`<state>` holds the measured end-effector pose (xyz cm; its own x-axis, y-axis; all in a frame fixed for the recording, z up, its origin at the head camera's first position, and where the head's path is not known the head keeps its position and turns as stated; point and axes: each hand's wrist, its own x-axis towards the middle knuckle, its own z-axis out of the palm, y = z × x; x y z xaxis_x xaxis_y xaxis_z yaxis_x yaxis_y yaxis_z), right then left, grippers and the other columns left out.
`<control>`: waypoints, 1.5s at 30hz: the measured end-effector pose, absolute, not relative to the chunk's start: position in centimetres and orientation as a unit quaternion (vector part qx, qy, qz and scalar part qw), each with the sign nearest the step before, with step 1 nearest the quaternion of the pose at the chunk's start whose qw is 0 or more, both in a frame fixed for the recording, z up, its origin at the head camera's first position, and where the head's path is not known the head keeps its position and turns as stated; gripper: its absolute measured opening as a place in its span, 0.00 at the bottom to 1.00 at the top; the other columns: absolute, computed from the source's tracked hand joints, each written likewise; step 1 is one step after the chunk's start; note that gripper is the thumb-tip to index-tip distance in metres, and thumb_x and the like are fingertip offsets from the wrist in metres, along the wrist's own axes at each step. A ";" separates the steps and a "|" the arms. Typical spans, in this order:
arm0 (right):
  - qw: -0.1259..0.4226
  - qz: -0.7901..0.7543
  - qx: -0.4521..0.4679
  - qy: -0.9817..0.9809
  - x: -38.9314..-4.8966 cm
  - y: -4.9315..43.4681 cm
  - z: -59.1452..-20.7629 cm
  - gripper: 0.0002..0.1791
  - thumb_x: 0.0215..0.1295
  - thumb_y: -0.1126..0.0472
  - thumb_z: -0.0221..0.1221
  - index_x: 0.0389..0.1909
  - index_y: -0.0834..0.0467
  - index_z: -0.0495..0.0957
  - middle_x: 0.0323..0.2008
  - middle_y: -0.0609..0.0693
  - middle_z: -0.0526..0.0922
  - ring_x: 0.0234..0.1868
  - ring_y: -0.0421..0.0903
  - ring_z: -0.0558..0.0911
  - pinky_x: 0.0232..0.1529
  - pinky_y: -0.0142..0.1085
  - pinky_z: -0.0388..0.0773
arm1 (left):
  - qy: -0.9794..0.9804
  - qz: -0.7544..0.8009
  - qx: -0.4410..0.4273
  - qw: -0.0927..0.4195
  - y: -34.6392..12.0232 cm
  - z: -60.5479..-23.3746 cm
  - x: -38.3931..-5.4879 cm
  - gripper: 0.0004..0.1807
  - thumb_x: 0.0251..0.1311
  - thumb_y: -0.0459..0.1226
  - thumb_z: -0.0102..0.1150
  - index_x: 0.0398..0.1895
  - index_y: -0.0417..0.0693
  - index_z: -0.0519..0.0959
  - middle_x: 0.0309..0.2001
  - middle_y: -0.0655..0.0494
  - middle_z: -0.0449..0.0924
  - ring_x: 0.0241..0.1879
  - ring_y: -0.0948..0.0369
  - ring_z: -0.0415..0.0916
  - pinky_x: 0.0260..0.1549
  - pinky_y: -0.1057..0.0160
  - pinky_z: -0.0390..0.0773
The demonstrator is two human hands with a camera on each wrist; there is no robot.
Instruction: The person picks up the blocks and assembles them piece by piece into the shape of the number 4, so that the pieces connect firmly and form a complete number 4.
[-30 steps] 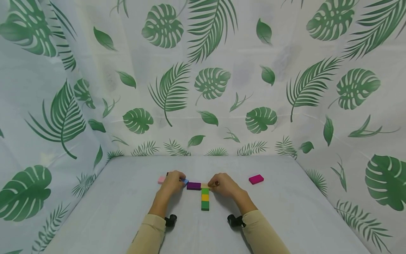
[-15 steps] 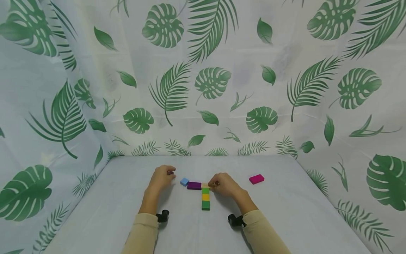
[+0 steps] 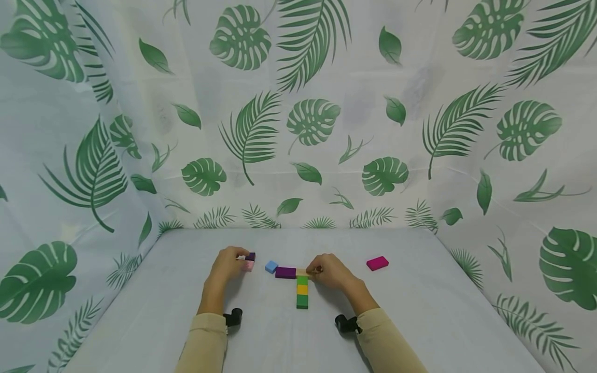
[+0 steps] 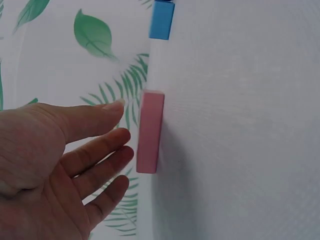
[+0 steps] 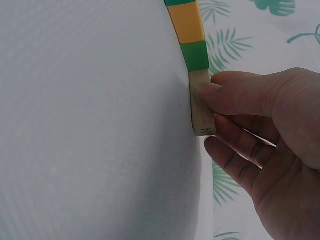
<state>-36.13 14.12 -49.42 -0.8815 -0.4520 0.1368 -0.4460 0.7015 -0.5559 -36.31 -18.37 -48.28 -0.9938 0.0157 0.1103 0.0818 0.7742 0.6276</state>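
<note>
In the head view my left hand is at the left end of a pink block, which lies right in front of a dark purple block. The left wrist view has the thumb and fingers spread loosely beside the pink block's long side. My right hand pinches a plain wooden block, with the thumb on its face and fingers behind. That wooden block tops a column of light green, yellow and green blocks. A purple block adjoins it on the left.
A light blue block lies turned at an angle between the pink and purple blocks. Off to the right is a magenta block. A leaf-printed curtain rises behind the white table.
My left hand has let go of the light blue block and moved left, passing over the pink and dark purple blocks to the pink one's left end. The right hand stays put.
</note>
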 end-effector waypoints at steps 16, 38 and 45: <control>0.008 -0.301 -0.234 0.924 -36.1 14.1 -49.3 0.09 0.64 0.69 0.69 0.43 0.55 0.91 0.43 0.48 0.90 0.48 0.47 0.84 0.54 0.49 0.82 | -0.947 -0.318 -0.011 0.036 -18.5 -48.5 -36.2 0.09 0.65 0.32 0.66 0.47 0.43 0.88 0.53 0.40 0.86 0.57 0.43 0.81 0.58 0.40 0.78; 0.011 -0.301 -0.236 0.924 -36.1 14.2 -49.5 0.09 0.64 0.68 0.69 0.43 0.55 0.91 0.42 0.48 0.90 0.47 0.46 0.84 0.53 0.49 0.82 | -0.946 -0.323 0.004 0.022 -18.4 -48.6 -36.1 0.11 0.62 0.32 0.69 0.47 0.44 0.88 0.48 0.45 0.86 0.49 0.48 0.80 0.52 0.43 0.80; 0.009 -0.305 -0.242 0.921 -36.2 14.2 -49.5 0.09 0.63 0.68 0.70 0.43 0.56 0.91 0.42 0.48 0.90 0.46 0.46 0.83 0.52 0.49 0.83 | -0.946 -0.323 -0.001 0.009 -18.2 -48.5 -36.0 0.10 0.63 0.32 0.69 0.47 0.43 0.88 0.44 0.48 0.86 0.43 0.53 0.79 0.48 0.49 0.82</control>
<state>-36.22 14.19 -49.46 -0.8827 -0.4516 0.1300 -0.4401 0.6971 -0.5660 -36.03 -18.19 -48.51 -0.9998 -0.0042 0.0169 0.0070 0.7917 0.6108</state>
